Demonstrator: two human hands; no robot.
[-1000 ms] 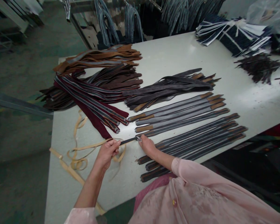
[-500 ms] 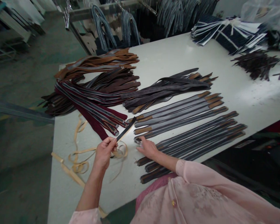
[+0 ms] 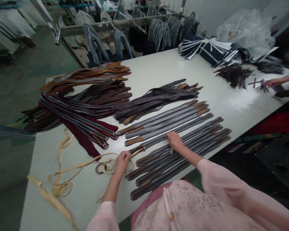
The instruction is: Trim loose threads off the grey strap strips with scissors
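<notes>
My left hand point(image 3: 122, 161) is closed in a pinch on a thin tan strip point(image 3: 137, 150) that peels off the near end of a dark belt strap point(image 3: 156, 140). My right hand point(image 3: 174, 140) lies with fingers flat and spread on that strap, further along it, pressing it to the white table point(image 3: 159, 67). Several more dark straps point(image 3: 183, 150) with brown ends lie side by side just in front of my hands, near the table's front edge.
Loose tan strips point(image 3: 62, 170) curl at the near left. Brown, dark and maroon strap piles point(image 3: 82, 96) fill the left and middle. Bundled navy pieces point(image 3: 207, 49), a plastic bag point(image 3: 245, 29) and small dark pieces point(image 3: 233, 74) lie far right, where another person's hand point(image 3: 273, 82) works.
My left hand dropped from holding up a strap end and now pinches a tan strip low by the table. My right hand slid right along the strap. The view lifted and turned right.
</notes>
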